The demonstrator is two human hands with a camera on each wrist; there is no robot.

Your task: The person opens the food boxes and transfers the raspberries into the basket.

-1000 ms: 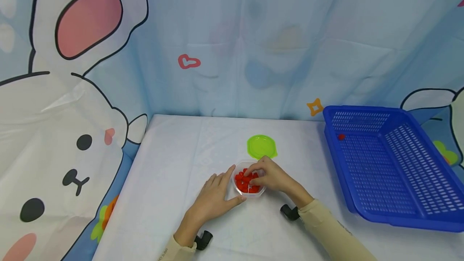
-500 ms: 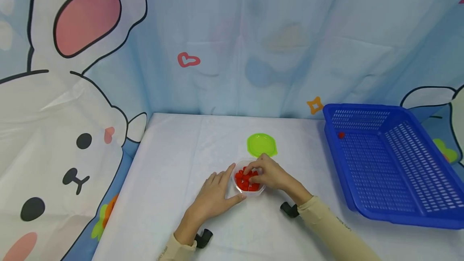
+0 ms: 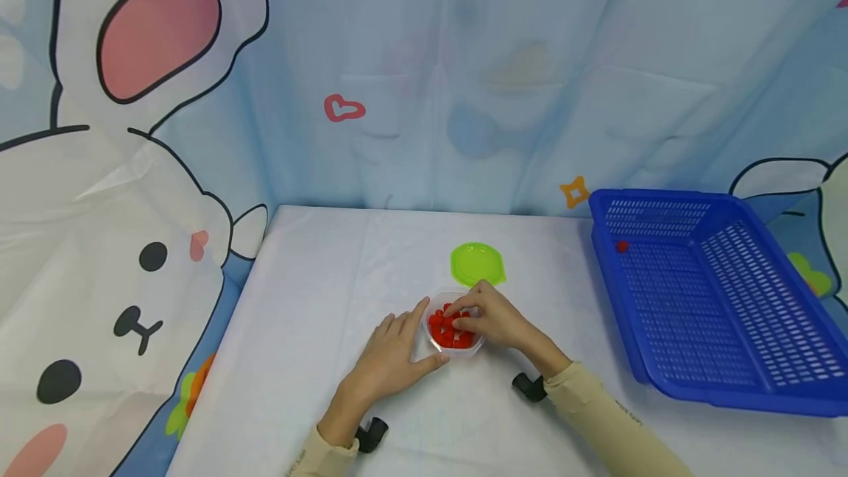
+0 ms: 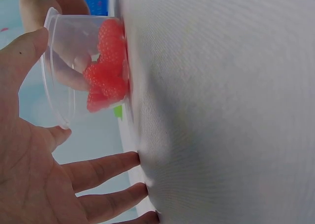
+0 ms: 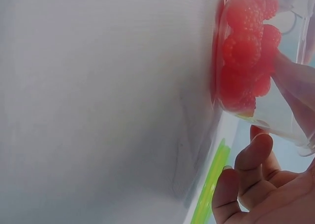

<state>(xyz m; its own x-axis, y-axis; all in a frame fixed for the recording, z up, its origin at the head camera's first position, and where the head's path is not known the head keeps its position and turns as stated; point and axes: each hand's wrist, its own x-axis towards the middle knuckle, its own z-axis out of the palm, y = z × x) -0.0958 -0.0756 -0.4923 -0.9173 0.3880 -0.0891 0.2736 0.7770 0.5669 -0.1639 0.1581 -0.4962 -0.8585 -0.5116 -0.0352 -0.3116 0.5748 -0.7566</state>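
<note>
A clear plastic cup (image 3: 433, 348) stands on the white table, with several red raspberries (image 3: 442, 337) in it. My left hand (image 3: 387, 363) rests beside it, index finger and thumb extended to touch the rim from two sides. In the left wrist view the other fingers (image 4: 101, 171) reach straight down to the cloth. My right hand (image 3: 497, 319) dips thumb and index finger into the cup and pinches a raspberry (image 5: 270, 44) among the others. Its remaining fingers (image 5: 256, 152) curl outside the cup wall. The fingertips' exact contact is partly hidden by the fruit.
Just behind the cup lies a green lid (image 3: 477, 263), flat on the table. A large blue basket (image 3: 715, 396) stands on the right, with one small red piece (image 3: 623, 246) near its far left corner. A printed curtain (image 3: 424, 146) hangs behind the table.
The right thumb has shifted slightly inward among the raspberries, nearer to the index finger. The left hand and the cup have hardly moved.
</note>
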